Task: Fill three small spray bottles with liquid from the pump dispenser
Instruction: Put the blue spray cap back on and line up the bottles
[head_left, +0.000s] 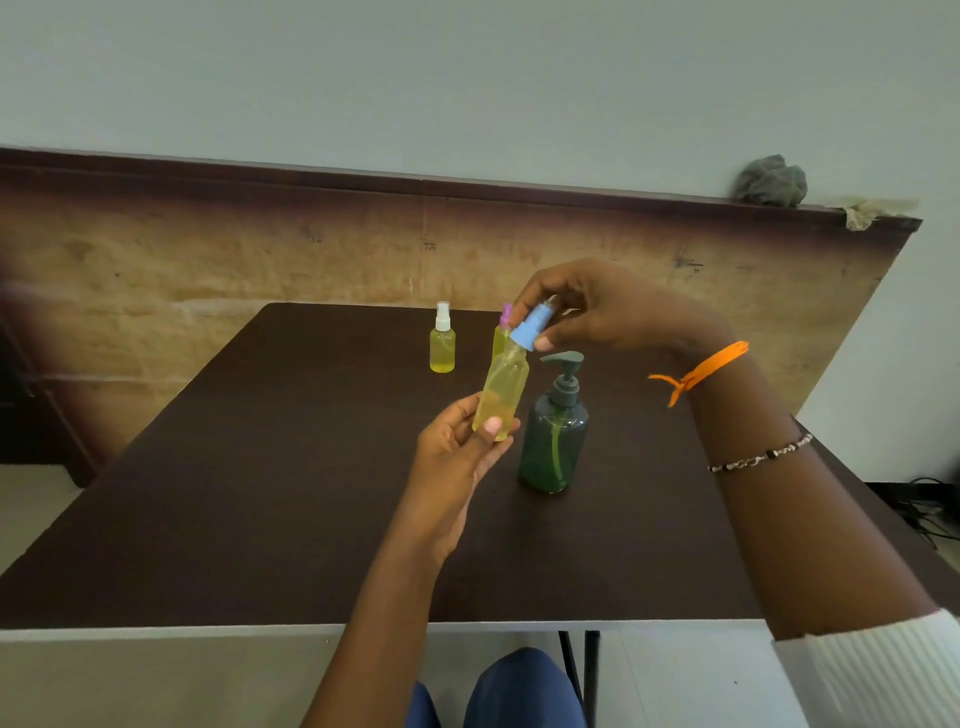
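**Blue-capped spray bottle held over the tabletop, cap gripped from above**

The left hand (457, 447) holds a small spray bottle (501, 389) by its base, raised above the dark tabletop (260, 493) and tilted with its top leaning to the right. Its fingers are closed around the lower part of the bottle, thumb across the front. The bottle contains yellow liquid.

The right hand (597, 312) comes in from above. Its fingers are clamped on the blue spray cap (530, 327), which sits at the bottle neck; whether the cap is fully seated cannot be told.

The green pump dispenser (555, 431) stands upright on the tabletop, just to the right of the held bottle. A white-capped spray bottle (442, 340), filled with yellow liquid, stands upright farther back and to the left. A purple-capped spray bottle (503, 325) stands behind the held bottle, mostly hidden by it.

An orange wrist thread (701, 370) and a beaded bracelet (761, 456) are on the right arm.
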